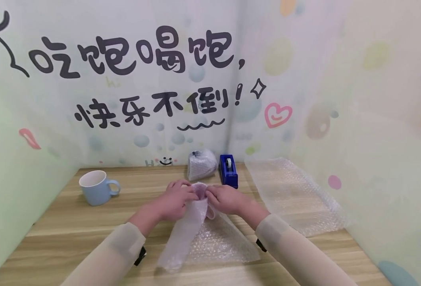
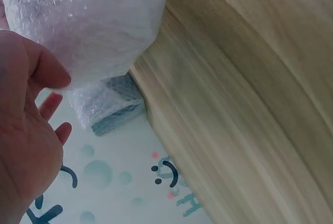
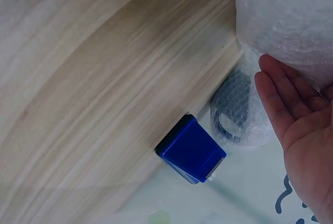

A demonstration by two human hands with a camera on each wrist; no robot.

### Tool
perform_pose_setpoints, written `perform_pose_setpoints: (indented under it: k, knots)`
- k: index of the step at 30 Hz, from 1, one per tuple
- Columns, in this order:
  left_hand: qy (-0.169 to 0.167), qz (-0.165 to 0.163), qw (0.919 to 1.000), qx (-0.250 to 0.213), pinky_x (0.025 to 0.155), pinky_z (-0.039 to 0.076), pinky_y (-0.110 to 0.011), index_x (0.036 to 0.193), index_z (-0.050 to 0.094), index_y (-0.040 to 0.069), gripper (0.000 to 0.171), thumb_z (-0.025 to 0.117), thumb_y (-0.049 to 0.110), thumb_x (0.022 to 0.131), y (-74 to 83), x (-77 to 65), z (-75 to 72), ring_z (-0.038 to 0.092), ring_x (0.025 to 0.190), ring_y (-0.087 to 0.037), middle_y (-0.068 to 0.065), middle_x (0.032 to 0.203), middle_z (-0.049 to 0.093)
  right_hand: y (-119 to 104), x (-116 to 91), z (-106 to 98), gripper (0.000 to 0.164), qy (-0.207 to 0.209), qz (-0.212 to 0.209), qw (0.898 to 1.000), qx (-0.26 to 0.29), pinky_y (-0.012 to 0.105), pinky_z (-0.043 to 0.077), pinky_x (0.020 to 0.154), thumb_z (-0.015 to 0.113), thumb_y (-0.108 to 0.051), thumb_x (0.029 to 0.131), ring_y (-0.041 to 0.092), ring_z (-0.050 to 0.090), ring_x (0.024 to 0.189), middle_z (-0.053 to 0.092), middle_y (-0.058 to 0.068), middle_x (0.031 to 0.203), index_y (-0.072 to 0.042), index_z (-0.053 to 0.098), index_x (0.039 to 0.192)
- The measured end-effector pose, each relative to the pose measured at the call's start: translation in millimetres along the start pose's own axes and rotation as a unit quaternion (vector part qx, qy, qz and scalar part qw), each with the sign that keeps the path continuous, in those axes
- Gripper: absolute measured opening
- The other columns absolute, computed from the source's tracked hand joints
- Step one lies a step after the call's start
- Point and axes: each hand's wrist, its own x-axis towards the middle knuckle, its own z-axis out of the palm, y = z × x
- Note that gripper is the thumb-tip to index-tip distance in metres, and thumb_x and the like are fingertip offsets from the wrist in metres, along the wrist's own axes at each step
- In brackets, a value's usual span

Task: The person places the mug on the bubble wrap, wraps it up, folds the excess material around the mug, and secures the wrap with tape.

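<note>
A pale pink mug stands mid-table with bubble wrap around it. Its handle pokes out on the right, and the wrap's loose end spreads toward the front. At the mug's rim on the left, my left hand pinches the wrap's upper edge, fingertips tucked at the opening. Opposite it, my right hand pinches the edge at the rim's right side. The left wrist view shows the left thumb against the wrap. In the right wrist view, the right fingers lie along the wrap; the thumb is hidden.
A light blue mug stands at the left. Behind my hands are a bubble-wrapped bundle and a blue tape dispenser. Another bubble wrap sheet lies at the right, along the wall. Printed walls enclose the wooden table.
</note>
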Motion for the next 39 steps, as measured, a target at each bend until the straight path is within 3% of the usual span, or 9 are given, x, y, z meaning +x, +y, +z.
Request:
perform_pose_setpoints:
  k: [7,10,15,18,22,28,34,39]
  knots:
    - [0.013,0.008,0.9989,0.045,0.113,0.042,-0.064,0.101,0.078,0.012,0.033,0.058,-0.009,0.084,4.1,7.7,5.3,0.048,0.138,-0.044,-0.004,0.111,0.079,-0.6,0.7,3.8,0.030,0.005,0.007,1.000,0.009,0.043,0.062,0.094,0.043,-0.024,0.116,0.022,0.076,0.102,0.079,0.002,0.109,-0.014,0.070,0.111]
    - [0.037,0.010,0.9991,0.018,0.114,0.043,-0.063,0.095,0.072,0.012,0.028,0.057,-0.009,0.085,2.7,7.4,7.3,0.050,0.136,-0.044,-0.004,0.104,0.078,-1.8,1.5,3.7,0.029,0.003,0.020,1.000,0.014,0.044,0.062,0.095,0.044,-0.028,0.116,0.022,0.076,0.105,0.079,0.002,0.112,-0.017,0.070,0.111]
    - [0.056,-0.007,0.9966,-0.060,0.118,0.045,-0.061,0.099,0.063,0.014,0.027,0.055,-0.008,0.086,-4.2,2.9,10.5,0.049,0.141,-0.044,-0.002,0.097,0.072,-5.5,5.3,2.5,0.028,-0.015,0.038,0.999,0.024,0.043,0.061,0.093,0.044,-0.030,0.115,0.020,0.073,0.101,0.077,0.002,0.109,-0.018,0.069,0.109]
    - [0.061,-0.018,0.9919,-0.110,0.113,0.049,-0.058,0.100,0.068,0.016,0.024,0.058,-0.002,0.088,-9.6,-2.7,11.7,0.047,0.141,-0.041,-0.007,0.109,0.071,-7.9,8.3,0.8,0.030,-0.026,0.043,0.998,0.024,0.044,0.061,0.098,0.043,-0.028,0.114,0.021,0.074,0.108,0.079,0.004,0.117,-0.017,0.070,0.115]
    - [0.090,-0.009,0.9811,-0.171,0.114,0.047,-0.063,0.104,0.080,0.014,0.019,0.064,0.007,0.095,-15.6,-10.4,13.4,0.046,0.141,-0.039,-0.015,0.137,0.067,-9.2,11.9,-2.3,0.037,-0.050,0.049,0.997,0.031,0.044,0.059,0.109,0.039,-0.027,0.114,0.022,0.073,0.122,0.078,0.004,0.132,-0.016,0.071,0.129]
    - [0.120,0.009,0.9790,-0.165,0.121,0.036,-0.072,0.102,0.084,0.013,0.025,0.062,0.023,0.109,-17.7,-13.9,15.7,0.042,0.149,-0.045,-0.019,0.161,0.055,-6.6,16.6,-6.6,0.041,-0.072,0.048,0.995,0.041,0.044,0.055,0.116,0.035,-0.025,0.114,0.023,0.070,0.132,0.076,0.004,0.139,-0.016,0.068,0.136]
    - [0.092,0.010,0.9784,-0.185,0.126,0.022,-0.081,0.092,0.074,0.015,0.027,0.056,0.024,0.110,-18.1,-5.7,17.4,0.032,0.160,-0.057,-0.023,0.171,0.046,-3.9,18.7,-7.0,0.043,-0.085,0.044,0.994,0.049,0.044,0.052,0.121,0.033,-0.025,0.115,0.024,0.067,0.138,0.074,0.005,0.143,-0.014,0.066,0.140]
    - [0.085,0.028,0.9709,-0.222,0.123,0.034,-0.079,0.087,0.070,0.013,0.026,0.057,0.021,0.108,-21.2,0.1,18.9,0.041,0.155,-0.059,-0.028,0.167,0.049,-1.7,19.0,-5.4,0.044,-0.085,0.049,0.994,0.052,0.044,0.052,0.120,0.031,-0.025,0.116,0.024,0.067,0.139,0.073,0.005,0.144,-0.016,0.065,0.141]
